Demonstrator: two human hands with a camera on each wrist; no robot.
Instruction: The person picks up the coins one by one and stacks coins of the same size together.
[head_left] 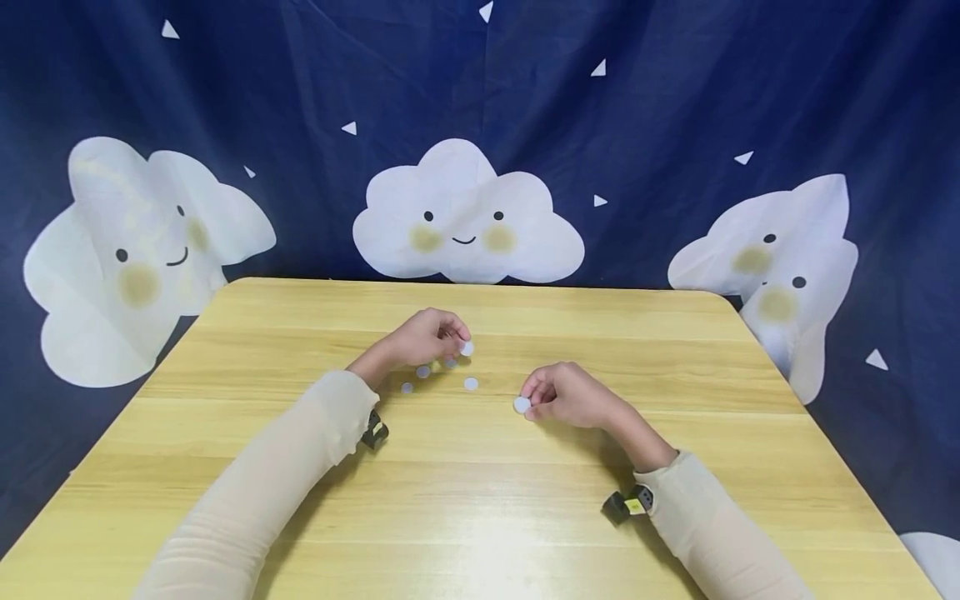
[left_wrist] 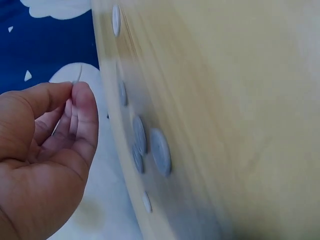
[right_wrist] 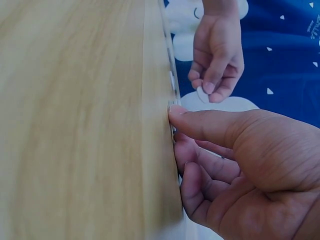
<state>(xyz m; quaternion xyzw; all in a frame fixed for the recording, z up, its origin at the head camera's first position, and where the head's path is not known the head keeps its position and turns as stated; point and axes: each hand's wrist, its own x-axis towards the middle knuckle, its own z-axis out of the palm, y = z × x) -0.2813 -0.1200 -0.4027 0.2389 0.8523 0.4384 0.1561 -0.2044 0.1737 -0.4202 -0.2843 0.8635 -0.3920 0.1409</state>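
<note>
My left hand (head_left: pixel 429 337) pinches a thin white round disc (head_left: pixel 467 348) between thumb and fingertip. In the left wrist view this disc (left_wrist: pixel 78 74) stands edge-on, raised off the tabletop. Nearer and to the right, my right hand (head_left: pixel 573 396) holds another white disc (head_left: pixel 522 405) at the tips of its thumb and fingers. Whether that one touches the wood I cannot tell. Between and below the hands lie loose discs, among them one by itself (head_left: pixel 471 383) and one under the left wrist (head_left: pixel 423 372). The left wrist view shows several flat discs, including a large-looking grey one (left_wrist: pixel 160 152).
A light wooden table (head_left: pixel 480 483) with rounded far corners carries everything. Behind it hangs a dark blue curtain (head_left: pixel 300 100) printed with smiling clouds and small white triangles. Black wrist cameras sit at the left cuff (head_left: pixel 375 432) and right cuff (head_left: pixel 628 504).
</note>
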